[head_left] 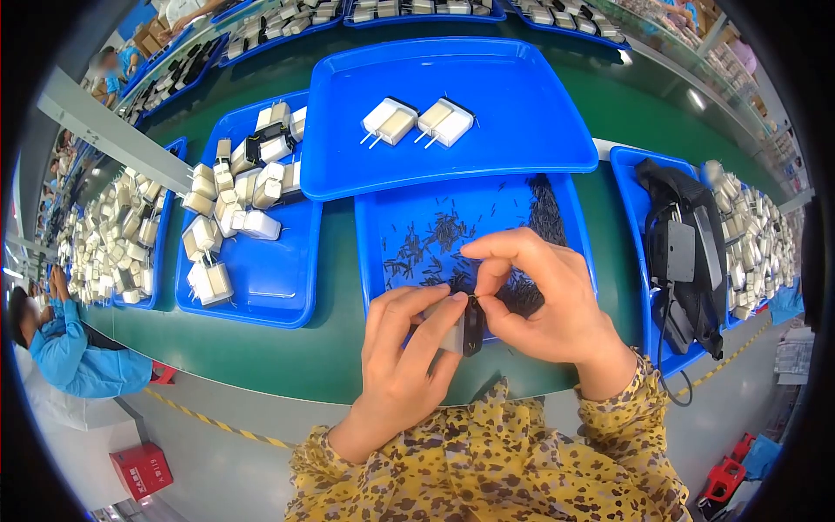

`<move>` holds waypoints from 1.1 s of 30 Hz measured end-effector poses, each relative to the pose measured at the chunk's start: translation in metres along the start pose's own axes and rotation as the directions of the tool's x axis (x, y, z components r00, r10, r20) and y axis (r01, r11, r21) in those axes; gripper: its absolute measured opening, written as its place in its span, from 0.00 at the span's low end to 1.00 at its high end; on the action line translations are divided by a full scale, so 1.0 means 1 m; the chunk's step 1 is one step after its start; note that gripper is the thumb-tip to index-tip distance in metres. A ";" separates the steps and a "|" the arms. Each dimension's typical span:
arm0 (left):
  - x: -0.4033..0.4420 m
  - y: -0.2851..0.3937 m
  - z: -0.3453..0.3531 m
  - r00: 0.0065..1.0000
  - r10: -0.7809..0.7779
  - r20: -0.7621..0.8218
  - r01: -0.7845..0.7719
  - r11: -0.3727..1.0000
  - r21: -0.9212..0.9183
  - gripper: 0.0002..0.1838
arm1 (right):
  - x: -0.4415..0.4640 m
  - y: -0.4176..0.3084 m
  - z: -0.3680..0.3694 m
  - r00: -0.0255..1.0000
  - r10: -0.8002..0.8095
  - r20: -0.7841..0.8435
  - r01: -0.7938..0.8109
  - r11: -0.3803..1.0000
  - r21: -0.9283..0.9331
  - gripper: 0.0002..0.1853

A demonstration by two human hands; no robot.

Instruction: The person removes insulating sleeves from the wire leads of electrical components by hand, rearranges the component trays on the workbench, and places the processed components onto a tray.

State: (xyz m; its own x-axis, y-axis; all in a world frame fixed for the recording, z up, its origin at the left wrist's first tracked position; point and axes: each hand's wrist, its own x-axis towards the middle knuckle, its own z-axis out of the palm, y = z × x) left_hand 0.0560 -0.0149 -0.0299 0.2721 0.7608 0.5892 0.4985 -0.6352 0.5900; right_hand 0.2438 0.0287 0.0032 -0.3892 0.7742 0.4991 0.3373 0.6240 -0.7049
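My left hand (402,348) is closed around a plug charger with a black end face (472,329), held low in front of my body. The thumb and a finger of my right hand (557,300) pinch together at the top of that black face. Whatever lies between those fingertips is too small to make out. Just beyond both hands is a blue tray (370,228) holding many small black slivers (444,230). Another blue tray (522,113) overlaps its far side, and two white chargers (448,120) with metal prongs lie in it.
A blue tray (261,306) of piled white chargers sits to the left. On the right, another tray (648,287) carries black adapters and a cable (665,344). More charger trays line the green bench (339,348). A co-worker in blue (83,352) is at far left.
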 end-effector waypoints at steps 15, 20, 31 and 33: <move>-0.003 -0.001 0.007 0.991 0.116 -0.071 -0.092 0.958 0.270 0.31 | 0.000 0.003 0.001 1.000 0.010 0.000 -0.010 0.997 0.076 0.28; -0.001 0.004 0.006 0.988 0.141 -0.056 -0.117 0.944 0.309 0.22 | -0.002 0.000 0.002 0.998 0.042 0.037 -0.041 0.999 -0.016 0.28; -0.004 0.002 0.003 0.995 0.069 -0.073 -0.051 0.973 0.226 0.25 | 0.000 0.003 0.004 1.000 -0.001 0.003 0.001 1.000 0.020 0.27; -0.004 0.001 0.001 0.996 0.065 -0.064 -0.050 0.977 0.205 0.26 | 0.000 0.002 0.004 0.999 -0.035 0.026 0.035 0.999 -0.025 0.27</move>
State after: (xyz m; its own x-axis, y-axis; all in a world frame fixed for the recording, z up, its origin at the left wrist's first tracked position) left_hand 0.0568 -0.0185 -0.0320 0.2506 0.7080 0.6602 0.6422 -0.6319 0.4339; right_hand 0.2416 0.0299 -0.0002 -0.4232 0.7489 0.5099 0.3442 0.6535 -0.6742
